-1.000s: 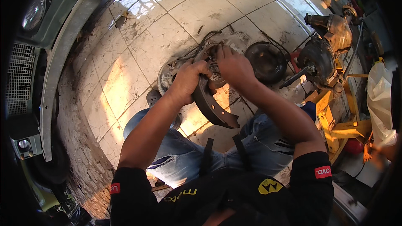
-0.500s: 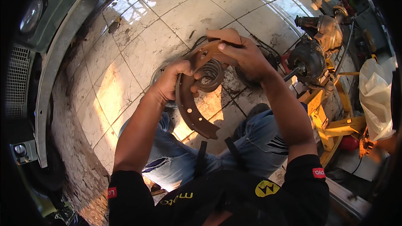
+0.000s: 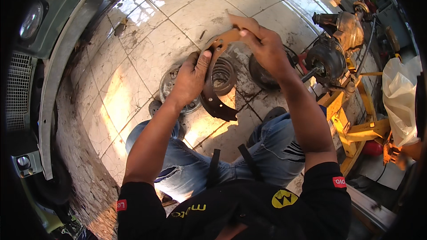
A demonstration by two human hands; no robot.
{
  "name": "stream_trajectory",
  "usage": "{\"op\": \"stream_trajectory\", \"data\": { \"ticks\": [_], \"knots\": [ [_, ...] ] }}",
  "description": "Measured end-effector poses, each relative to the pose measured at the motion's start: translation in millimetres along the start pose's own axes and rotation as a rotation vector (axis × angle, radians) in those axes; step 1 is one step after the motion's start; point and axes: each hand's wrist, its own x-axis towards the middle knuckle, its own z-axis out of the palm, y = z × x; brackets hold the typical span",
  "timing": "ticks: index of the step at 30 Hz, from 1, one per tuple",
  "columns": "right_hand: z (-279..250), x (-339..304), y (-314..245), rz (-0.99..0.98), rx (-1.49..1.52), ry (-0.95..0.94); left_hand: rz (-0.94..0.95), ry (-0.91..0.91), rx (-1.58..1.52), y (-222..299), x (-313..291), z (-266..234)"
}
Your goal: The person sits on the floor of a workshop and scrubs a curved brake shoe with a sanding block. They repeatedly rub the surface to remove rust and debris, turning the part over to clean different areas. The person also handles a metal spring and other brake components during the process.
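My left hand (image 3: 190,79) is closed around the middle of a rusty, curved brake shoe (image 3: 216,107), its thumb on top. The shoe has several small holes and a notched lower end. In my right hand (image 3: 270,54) is a bent brown sheet of sandpaper (image 3: 243,23), pinched between thumb and fingers at the upper end of the shoe. My right fingertips are partly hidden behind the sheet. Beneath the shoe, a coil spring (image 3: 227,72) stands on the floor, partly covered by it.
A round metal disc (image 3: 167,84) lies by my left hand, and a dark drum (image 3: 259,73) by my right wrist. At right, a greasy axle assembly (image 3: 349,35) rests near a yellow stand (image 3: 367,132) and a plastic bag (image 3: 400,100). A vehicle bumper (image 3: 58,66) borders the left.
The brake shoe has moved away from my body and turned, its lower end swinging right. My left hand shifted right along with it. My right hand and the sandpaper moved slightly up and right.
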Motion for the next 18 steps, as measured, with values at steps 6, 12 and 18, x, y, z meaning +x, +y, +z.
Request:
{"op": "stream_trajectory", "data": {
  "ticks": [6, 12, 18],
  "knots": [
    [24.8, -5.6, -4.2, -0.317, -0.353, 0.242, -0.322, 0.114, -0.291, 13.1, -2.3, -8.5],
    [67.9, -14.8, 4.2, -0.394, -0.839, 0.092, -0.355, 0.102, -0.349, 25.3, -11.4, 2.6],
    [84.2, -25.4, 1.1, -0.418, -0.895, -0.046, -0.316, 0.154, -0.122, 4.2, -7.2, 0.1]
  ]
}}
